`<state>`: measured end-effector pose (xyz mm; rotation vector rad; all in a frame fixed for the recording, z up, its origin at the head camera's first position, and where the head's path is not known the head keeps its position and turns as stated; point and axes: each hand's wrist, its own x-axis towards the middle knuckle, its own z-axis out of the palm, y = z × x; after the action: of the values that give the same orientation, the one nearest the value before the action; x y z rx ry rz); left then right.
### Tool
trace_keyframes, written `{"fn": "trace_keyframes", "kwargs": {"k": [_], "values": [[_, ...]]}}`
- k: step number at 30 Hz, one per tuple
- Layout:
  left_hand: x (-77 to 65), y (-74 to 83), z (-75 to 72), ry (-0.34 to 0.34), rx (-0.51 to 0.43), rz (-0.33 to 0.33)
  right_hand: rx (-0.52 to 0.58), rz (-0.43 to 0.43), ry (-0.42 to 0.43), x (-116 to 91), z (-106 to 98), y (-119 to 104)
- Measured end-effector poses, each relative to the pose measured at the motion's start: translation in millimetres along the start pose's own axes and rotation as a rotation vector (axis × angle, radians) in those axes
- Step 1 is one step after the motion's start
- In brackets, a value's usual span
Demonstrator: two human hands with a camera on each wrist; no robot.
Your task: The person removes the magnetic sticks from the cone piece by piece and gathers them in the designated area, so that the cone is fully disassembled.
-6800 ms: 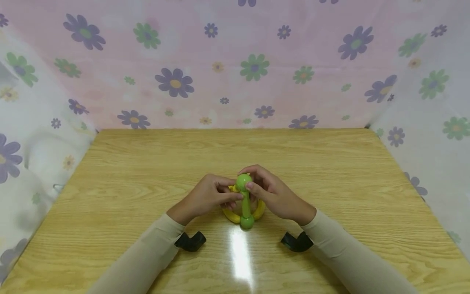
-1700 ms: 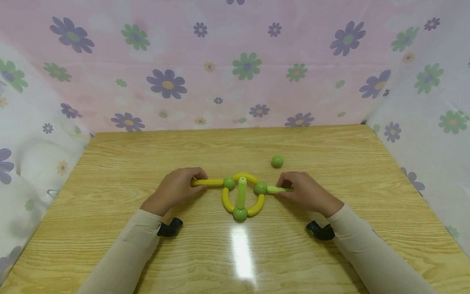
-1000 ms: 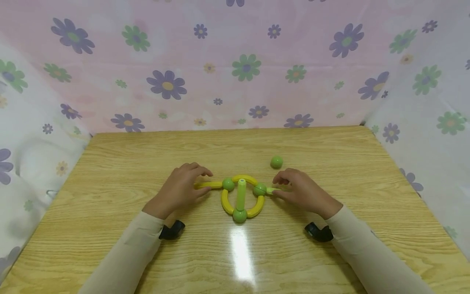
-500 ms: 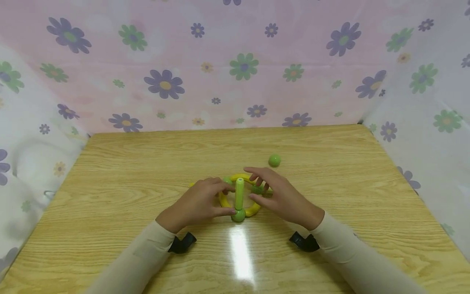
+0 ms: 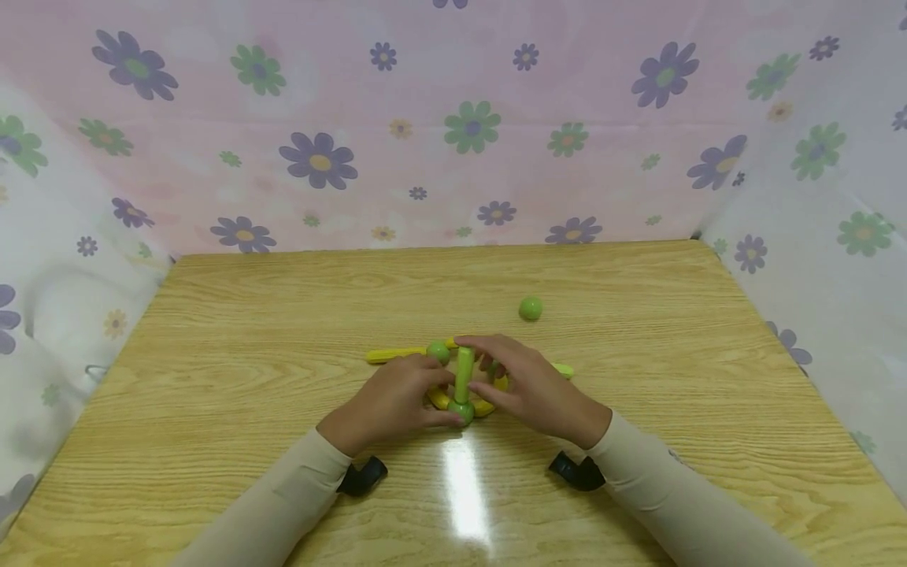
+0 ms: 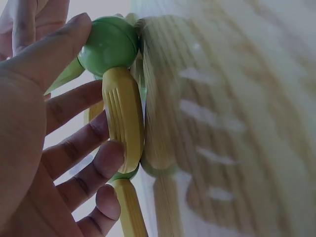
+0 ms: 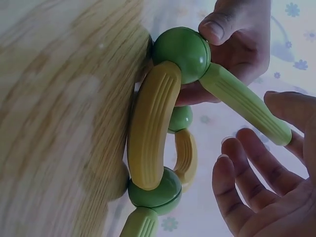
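Magnetic-looking building pieces form a ring of curved yellow bars (image 7: 153, 128) joined by green balls, flat on the table. A light green rod (image 5: 464, 374) slants upward from the front green ball (image 5: 460, 413). My left hand (image 5: 393, 399) holds that ball, its thumb on the near side and fingers behind. At the rod's free end, my right hand (image 5: 534, 391) pinches with thumb and index finger; its other fingers are spread. A straight yellow bar (image 5: 397, 354) sticks out left from the left green ball (image 5: 438, 352). Another light green rod (image 5: 564, 369) points right, partly hidden by my right hand.
A loose green ball (image 5: 531, 308) lies behind the ring, to the right. Black wrist mounts (image 5: 364, 476) sit under both forearms. The wooden table (image 5: 283, 299) meets a flowered cloth (image 5: 397, 157) at the back and sides.
The ball once atop the slanting rod now lies apart on the table. Both hands have let go of the side bars and moved inward to the front ball and its rod.
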<state>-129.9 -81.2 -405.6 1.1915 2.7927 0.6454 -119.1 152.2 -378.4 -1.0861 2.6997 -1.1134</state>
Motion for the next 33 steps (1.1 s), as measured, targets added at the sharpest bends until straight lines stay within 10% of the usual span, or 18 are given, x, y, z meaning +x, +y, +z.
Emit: {"fn": "trace_keyframes", "kwargs": {"k": [33], "values": [[-1.6,2.7,-0.7,-0.007,-0.063,0.005,0.248,0.085,0.022,0,7,12]]}}
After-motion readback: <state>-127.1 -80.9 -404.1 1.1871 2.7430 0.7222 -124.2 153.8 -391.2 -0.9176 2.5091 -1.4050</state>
